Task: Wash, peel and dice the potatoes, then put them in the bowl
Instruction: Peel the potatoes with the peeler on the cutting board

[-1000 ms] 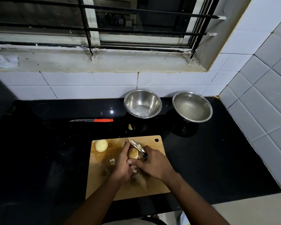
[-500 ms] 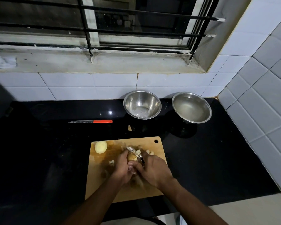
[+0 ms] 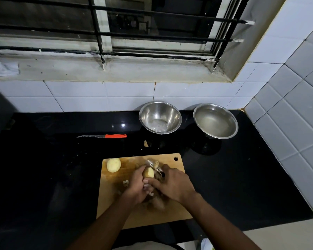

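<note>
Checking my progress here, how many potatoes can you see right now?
2: a peeled potato on the cutting board's far left corner, another potato in the left hand. Hands may hide more.

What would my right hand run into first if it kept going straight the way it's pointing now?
The right hand points up and left, toward the potato held in the left hand. It already touches that potato, so that comes first. Beyond lies bare cutting board, though depth is unclear.
</note>
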Demonstrator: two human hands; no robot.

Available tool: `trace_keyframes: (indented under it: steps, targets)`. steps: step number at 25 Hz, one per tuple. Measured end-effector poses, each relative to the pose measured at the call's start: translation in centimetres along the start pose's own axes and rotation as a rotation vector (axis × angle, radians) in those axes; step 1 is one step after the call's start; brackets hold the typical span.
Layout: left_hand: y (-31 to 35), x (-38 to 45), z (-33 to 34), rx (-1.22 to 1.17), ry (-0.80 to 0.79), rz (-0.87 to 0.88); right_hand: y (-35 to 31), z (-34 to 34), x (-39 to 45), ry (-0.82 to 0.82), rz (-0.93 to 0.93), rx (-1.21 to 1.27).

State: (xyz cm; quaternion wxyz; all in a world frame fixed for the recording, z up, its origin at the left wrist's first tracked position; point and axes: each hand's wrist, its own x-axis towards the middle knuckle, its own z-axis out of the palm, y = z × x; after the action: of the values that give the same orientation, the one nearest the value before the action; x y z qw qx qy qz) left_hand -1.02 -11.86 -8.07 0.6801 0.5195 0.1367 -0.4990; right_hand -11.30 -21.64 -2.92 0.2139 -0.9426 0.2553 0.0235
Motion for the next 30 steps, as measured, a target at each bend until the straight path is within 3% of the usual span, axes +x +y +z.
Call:
trace_keyframes:
  steps: [5, 12, 19, 25, 30]
  targets:
    - [0.0, 0.0, -0.6, 0.141, -0.075, -0.023, 0.5, -0.1, -0.1, -0.049, -0.038, 0.088]
    - [-0.6, 0.3, -0.1, 0.078, -0.085, -0.082, 1.0, -0.1, -0.5, -0.11, -0.093, 0.078]
    - [-0.6, 1.5, -0.6, 0.146, 0.019, -0.054, -0.5, 1.3, -1.1, -0.024, -0.128, -0.09]
    - [1.0, 0.0, -0.1, -0.101, -0.208, -0.057, 1.6, 0.5, 0.0, 0.001, -0.045, -0.008]
    - [0.3, 0.2, -0.2, -0.011, -0.32, -0.111, 2.7, -1.1, 1.7, -0.173, -0.021, 0.066]
